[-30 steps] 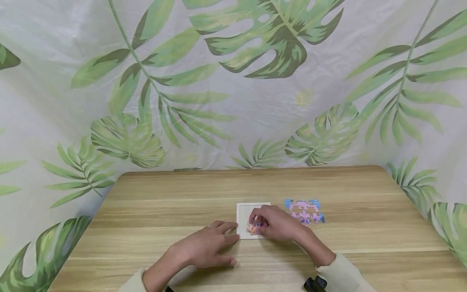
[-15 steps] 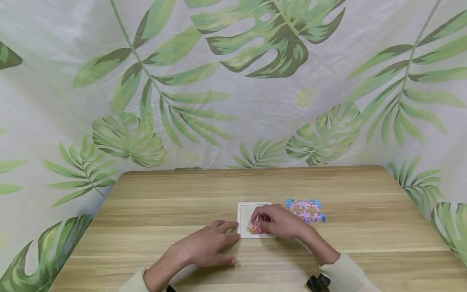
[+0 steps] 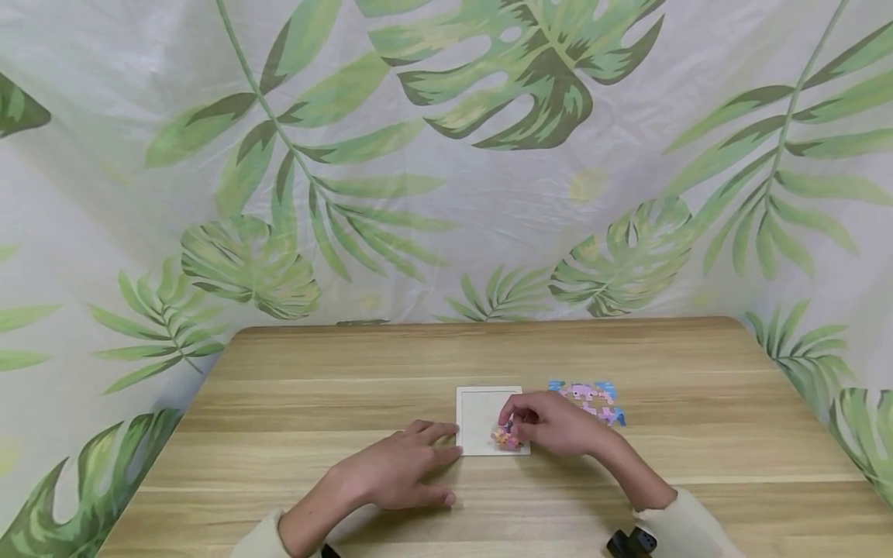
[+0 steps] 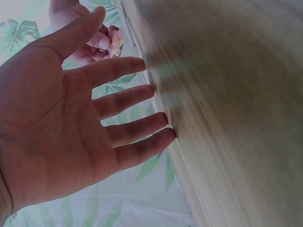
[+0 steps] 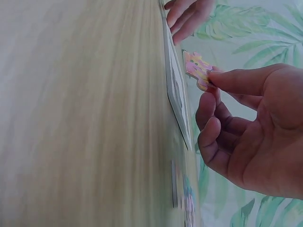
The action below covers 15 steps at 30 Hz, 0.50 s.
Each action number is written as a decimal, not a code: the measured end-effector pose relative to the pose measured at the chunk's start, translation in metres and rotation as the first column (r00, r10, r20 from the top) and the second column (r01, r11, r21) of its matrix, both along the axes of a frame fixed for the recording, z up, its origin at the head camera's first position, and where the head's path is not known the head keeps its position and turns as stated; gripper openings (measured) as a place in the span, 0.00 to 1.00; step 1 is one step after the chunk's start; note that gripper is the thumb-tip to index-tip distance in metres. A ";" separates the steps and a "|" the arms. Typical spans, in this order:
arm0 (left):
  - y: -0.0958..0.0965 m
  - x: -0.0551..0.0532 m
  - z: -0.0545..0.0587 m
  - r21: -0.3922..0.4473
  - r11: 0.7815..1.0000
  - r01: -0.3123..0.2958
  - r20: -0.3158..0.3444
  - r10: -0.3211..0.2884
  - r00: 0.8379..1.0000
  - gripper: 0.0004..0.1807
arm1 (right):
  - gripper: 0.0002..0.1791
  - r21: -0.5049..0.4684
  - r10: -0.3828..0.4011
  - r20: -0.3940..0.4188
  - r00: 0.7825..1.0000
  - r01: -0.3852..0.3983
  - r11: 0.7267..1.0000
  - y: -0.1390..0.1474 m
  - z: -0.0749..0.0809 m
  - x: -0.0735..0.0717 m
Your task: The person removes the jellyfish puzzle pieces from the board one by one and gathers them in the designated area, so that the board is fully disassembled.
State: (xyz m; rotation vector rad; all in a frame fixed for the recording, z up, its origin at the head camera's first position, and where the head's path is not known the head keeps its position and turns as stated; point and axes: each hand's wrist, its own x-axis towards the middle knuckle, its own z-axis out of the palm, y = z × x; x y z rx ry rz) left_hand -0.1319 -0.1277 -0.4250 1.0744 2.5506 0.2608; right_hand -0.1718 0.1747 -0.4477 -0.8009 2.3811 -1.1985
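My right hand [image 3: 558, 425] pinches a pink and yellow jigsaw puzzle piece [image 5: 199, 71] between thumb and fingers. In the right wrist view the piece is raised off the surface and tilted, its knobbed edge pointing away from the thumb. Below it in the head view lies a shallow white square puzzle tray [image 3: 480, 412], flat on the table. The fingers of my left hand [image 3: 398, 469] reach out straight, fingertips at the tray's left edge. Seen in the left wrist view, that palm [image 4: 57, 137] holds nothing, and the thumb stands apart from the fingers.
To the right of the tray, several pink and blue jigsaw pieces [image 3: 605, 391] lie in a group, partly covered by the right hand. The wooden table [image 3: 314, 403] reaches back to a leaf-patterned cloth [image 3: 488, 201]. A black device [image 3: 631, 542] sits at the right cuff.
My right hand has shifted right across the tray, carrying the jigsaw puzzle piece toward the tray's right side. The left hand keeps its place at the tray's edge.
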 end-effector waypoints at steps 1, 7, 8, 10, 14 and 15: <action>0.000 0.000 0.000 0.000 1.000 0.000 0.000 0.000 1.000 0.34 | 0.08 0.002 -0.002 -0.008 1.000 0.002 1.000 0.003 0.000 0.000; -0.001 0.000 0.002 -0.003 1.000 -0.001 -0.008 0.001 1.000 0.34 | 0.08 -0.010 -0.018 -0.037 0.999 0.018 1.000 0.017 0.002 0.002; -0.001 0.000 0.002 -0.003 1.000 -0.001 -0.008 0.001 1.000 0.34 | 0.08 -0.014 -0.018 -0.038 0.999 0.017 1.000 0.019 0.003 0.002; -0.001 0.001 0.002 -0.001 1.000 -0.005 -0.002 0.005 1.000 0.34 | 0.07 -0.019 -0.017 -0.030 0.999 0.016 1.000 0.023 0.004 0.003; -0.001 0.001 0.002 -0.004 1.000 -0.009 0.009 0.009 1.000 0.35 | 0.06 -0.018 -0.016 -0.008 1.000 0.016 1.000 0.030 0.004 0.006; -0.001 0.002 0.002 -0.005 1.000 -0.010 0.012 0.010 1.000 0.35 | 0.06 -0.015 -0.020 -0.003 1.000 0.020 1.000 0.032 0.004 0.007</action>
